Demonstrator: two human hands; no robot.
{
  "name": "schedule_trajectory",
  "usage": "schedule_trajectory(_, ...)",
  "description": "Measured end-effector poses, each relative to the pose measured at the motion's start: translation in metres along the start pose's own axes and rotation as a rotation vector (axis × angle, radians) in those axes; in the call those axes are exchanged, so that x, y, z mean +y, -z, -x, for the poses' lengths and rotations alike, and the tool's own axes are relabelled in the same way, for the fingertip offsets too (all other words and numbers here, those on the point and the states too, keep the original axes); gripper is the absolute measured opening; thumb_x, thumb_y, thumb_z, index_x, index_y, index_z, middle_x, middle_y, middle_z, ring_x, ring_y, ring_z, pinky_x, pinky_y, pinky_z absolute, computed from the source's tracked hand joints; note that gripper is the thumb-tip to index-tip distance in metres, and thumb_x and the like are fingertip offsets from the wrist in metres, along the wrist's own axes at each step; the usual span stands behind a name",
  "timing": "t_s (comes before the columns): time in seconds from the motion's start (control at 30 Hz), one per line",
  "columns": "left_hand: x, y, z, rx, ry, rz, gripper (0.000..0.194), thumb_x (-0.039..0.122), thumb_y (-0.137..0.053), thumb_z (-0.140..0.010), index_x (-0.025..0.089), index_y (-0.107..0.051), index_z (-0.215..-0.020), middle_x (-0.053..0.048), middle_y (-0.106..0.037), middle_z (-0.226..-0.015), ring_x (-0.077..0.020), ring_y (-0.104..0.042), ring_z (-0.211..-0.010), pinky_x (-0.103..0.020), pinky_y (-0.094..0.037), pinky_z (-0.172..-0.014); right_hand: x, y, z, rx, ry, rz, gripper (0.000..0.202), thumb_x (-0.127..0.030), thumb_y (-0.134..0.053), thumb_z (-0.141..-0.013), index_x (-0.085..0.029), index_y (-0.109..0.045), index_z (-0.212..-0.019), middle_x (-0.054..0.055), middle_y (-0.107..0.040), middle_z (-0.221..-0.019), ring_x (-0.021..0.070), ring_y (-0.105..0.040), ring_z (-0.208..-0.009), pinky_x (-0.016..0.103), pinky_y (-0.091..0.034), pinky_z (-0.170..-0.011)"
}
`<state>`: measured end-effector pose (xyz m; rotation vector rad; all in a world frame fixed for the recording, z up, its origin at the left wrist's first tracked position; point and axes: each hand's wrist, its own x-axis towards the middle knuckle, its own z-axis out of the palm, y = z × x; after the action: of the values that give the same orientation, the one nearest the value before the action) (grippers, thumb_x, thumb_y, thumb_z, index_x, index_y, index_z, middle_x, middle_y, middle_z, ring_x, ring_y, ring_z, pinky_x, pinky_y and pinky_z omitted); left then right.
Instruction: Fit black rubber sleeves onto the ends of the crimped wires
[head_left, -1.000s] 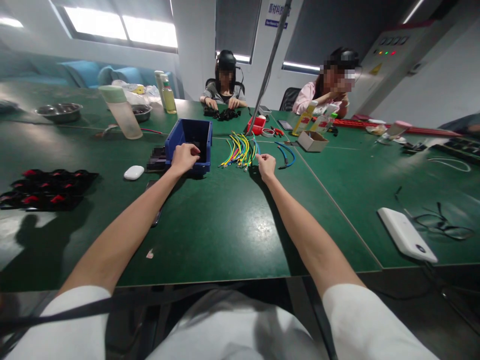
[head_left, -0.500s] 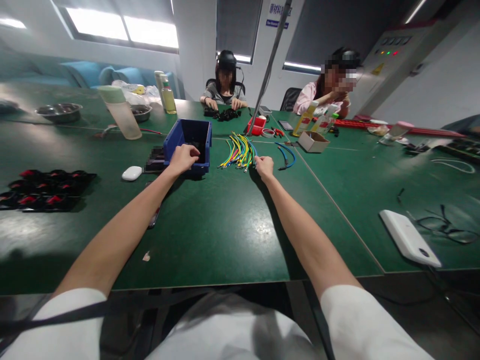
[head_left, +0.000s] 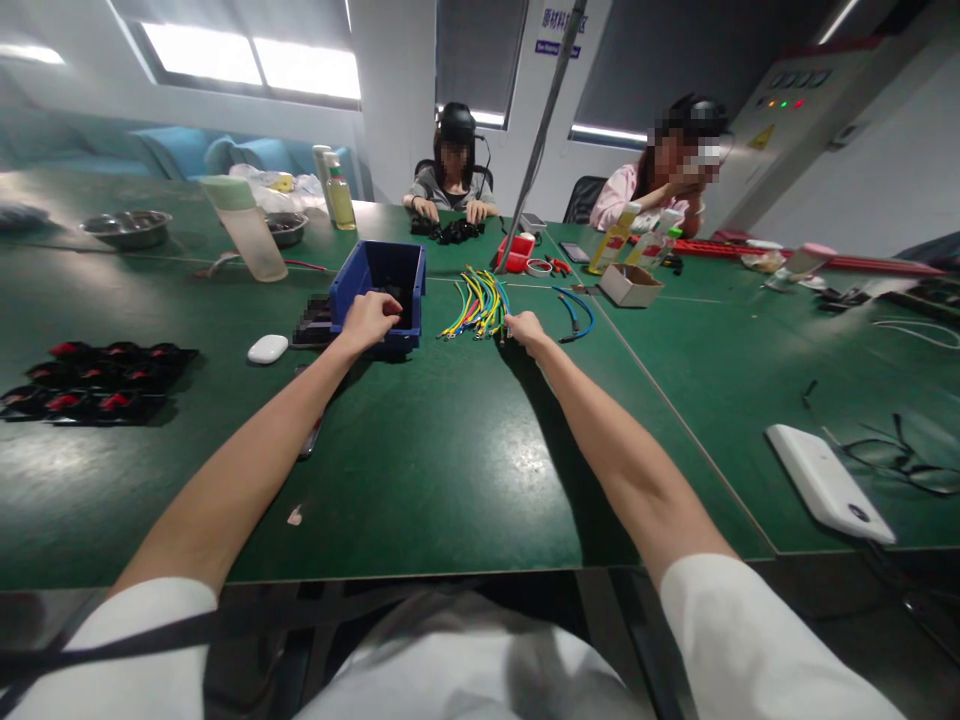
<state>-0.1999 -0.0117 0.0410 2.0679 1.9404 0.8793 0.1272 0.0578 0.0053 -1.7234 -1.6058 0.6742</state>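
A blue plastic bin point(head_left: 346, 318) stands left of centre with its open side facing me. My left hand point(head_left: 369, 318) is over its left front edge, fingers curled together inside the opening; whatever they may hold is hidden. To the right lies a fanned bundle of yellow, green and blue wires point(head_left: 480, 303) with metal lugs at their ends. At the bundle's right side my right hand point(head_left: 528, 330) pinches the near end of a wire, fingertips low by the tabletop. A few separate blue wires point(head_left: 586, 318) lie further right.
Black parts with red centres point(head_left: 94, 378) sit at left, near a white case point(head_left: 268, 348). A slanted metal pole point(head_left: 534, 150) rises behind the wires. A small carton point(head_left: 628, 287), bottles point(head_left: 611, 242), a white power bank point(head_left: 829, 480) and glasses point(head_left: 900, 455) are at right. Two people sit opposite.
My right hand has shifted slightly left and nearer to me, along the wire ends. The left hand stays at the bin. The whole view has moved a little.
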Motion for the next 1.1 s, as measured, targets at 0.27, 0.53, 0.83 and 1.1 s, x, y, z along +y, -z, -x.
schedule_trajectory(0.27,0.0,0.0,0.0,-0.004,0.008,0.012,0.024,0.02,-0.068,-0.075,0.022,-0.076,-0.098,-0.004,-0.075,-0.098,-0.0218,-0.068,-0.098,-0.031,-0.053,-0.09,-0.031,0.026,-0.016,0.006,0.104,-0.007,0.028,-0.026,-0.062,-0.074,-0.019,-0.05,-0.05,-0.003,-0.039,-0.04,0.0113,-0.039,-0.045,0.026,-0.034,-0.052)
schedule_trajectory(0.53,0.004,0.002,0.003,-0.006,0.011,0.047,0.024,0.017,-0.068,-0.076,0.018,-0.076,-0.098,-0.007,-0.075,-0.098,-0.0222,-0.068,-0.096,-0.032,-0.053,-0.089,-0.015,0.0,0.017,0.119,0.163,-0.14,0.035,-0.039,-0.047,-0.085,-0.019,-0.05,-0.057,-0.001,-0.049,-0.053,0.0128,-0.044,-0.053,0.026,-0.035,-0.056)
schedule_trajectory(0.83,-0.001,-0.001,0.0,0.006,-0.01,0.042,0.023,0.017,-0.069,-0.075,0.019,-0.076,-0.096,-0.006,-0.075,-0.097,-0.0214,-0.069,-0.094,-0.031,-0.053,-0.09,-0.011,-0.001,0.046,0.148,0.073,-0.272,0.038,-0.048,-0.046,-0.087,-0.019,-0.057,-0.064,0.0,-0.049,-0.052,0.0161,-0.052,-0.052,0.027,-0.041,-0.054)
schedule_trajectory(1.1,0.003,0.001,0.003,0.02,-0.002,0.027,0.025,0.016,-0.068,-0.074,0.019,-0.076,-0.097,-0.005,-0.075,-0.099,-0.022,-0.068,-0.096,-0.031,-0.053,-0.091,-0.01,0.016,0.08,0.076,0.025,-0.597,0.038,-0.053,-0.059,-0.083,-0.02,-0.054,-0.066,-0.006,-0.037,-0.048,0.0096,-0.037,-0.04,0.023,-0.029,-0.039)
